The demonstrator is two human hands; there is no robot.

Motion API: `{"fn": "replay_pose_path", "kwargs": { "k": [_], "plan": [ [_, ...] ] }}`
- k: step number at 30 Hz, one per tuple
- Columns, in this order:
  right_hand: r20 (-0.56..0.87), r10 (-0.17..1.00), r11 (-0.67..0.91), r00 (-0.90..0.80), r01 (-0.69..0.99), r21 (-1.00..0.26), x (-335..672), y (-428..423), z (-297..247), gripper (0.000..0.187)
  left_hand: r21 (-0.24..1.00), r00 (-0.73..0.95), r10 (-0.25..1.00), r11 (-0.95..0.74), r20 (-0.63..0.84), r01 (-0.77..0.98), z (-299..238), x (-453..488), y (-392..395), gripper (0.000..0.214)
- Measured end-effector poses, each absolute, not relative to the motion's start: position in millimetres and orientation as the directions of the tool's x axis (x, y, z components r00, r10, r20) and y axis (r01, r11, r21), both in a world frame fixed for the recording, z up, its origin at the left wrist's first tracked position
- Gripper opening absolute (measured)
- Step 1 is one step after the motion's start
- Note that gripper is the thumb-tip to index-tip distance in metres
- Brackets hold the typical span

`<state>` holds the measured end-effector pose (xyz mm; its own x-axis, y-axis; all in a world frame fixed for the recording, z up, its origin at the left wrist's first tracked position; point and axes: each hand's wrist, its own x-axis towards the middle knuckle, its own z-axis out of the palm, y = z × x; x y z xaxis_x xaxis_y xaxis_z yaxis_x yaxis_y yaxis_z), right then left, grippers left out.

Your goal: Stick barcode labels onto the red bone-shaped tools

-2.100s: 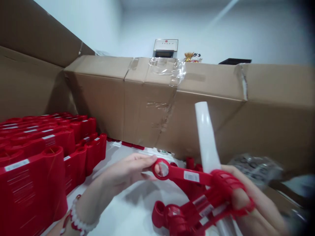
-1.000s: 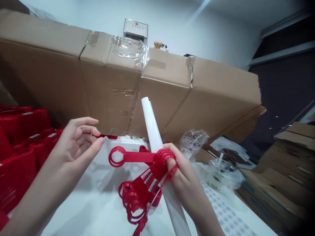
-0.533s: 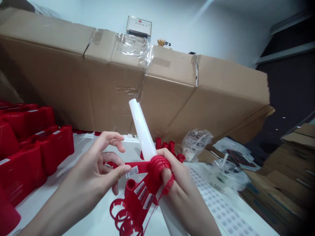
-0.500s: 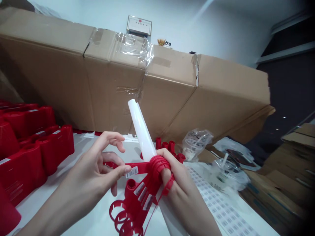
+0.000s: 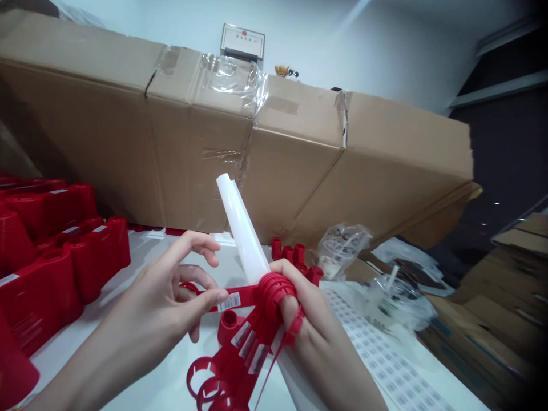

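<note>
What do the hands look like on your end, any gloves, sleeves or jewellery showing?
The left hand and right hand are both ungloved. The forearms show no sleeve as far as they are clearly in view. No ring shows on the visible fingers; some right ones are hidden. Anything worn farther up is out of view.

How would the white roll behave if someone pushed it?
The white roll is probably light, as its stepped upper edge suggests a rolled sheet. It seems fairly stiff lengthwise, since it runs straight beyond the right hand. Its rounded shape might let it roll.
</note>
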<state>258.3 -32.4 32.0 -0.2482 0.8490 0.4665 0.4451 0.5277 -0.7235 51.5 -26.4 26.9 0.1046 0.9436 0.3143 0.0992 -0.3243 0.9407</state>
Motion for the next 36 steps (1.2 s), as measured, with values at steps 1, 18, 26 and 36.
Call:
{"fn": "replay_pose_path", "kwargs": {
  "k": [1, 18, 26, 36],
  "plan": [
    [0.469, 0.848, 0.529, -0.246, 0.445, -0.723, 258.5, -32.4, 31.3, 0.027, 0.941, 0.104, 0.944, -0.322, 0.312, 0.101, 27.2, 51.7, -26.1, 0.033],
    [0.492, 0.83, 0.558, -0.263, 0.374, -0.741, 253.6, -31.9, 24.9, 0.026, 0.883, 0.004, 0.931, -0.347, 0.364, 0.317, 16.2, 60.2, -12.6, 0.034],
    [0.513, 0.843, 0.535, -0.163, 0.363, -0.763, 251.7, -15.6, 18.9, 0.023, 0.756, -0.117, 0.856, -0.37, 0.503, 0.54, 4.1, 51.8, 14.0, 0.049],
    [0.604, 0.79, 0.597, -0.105, 0.353, -0.72, 247.3, -13.2, 12.3, 0.02, 0.761, 0.116, 0.912, -0.395, 0.394, 0.515, 5.5, 63.2, 5.8, 0.037]
  ]
}}
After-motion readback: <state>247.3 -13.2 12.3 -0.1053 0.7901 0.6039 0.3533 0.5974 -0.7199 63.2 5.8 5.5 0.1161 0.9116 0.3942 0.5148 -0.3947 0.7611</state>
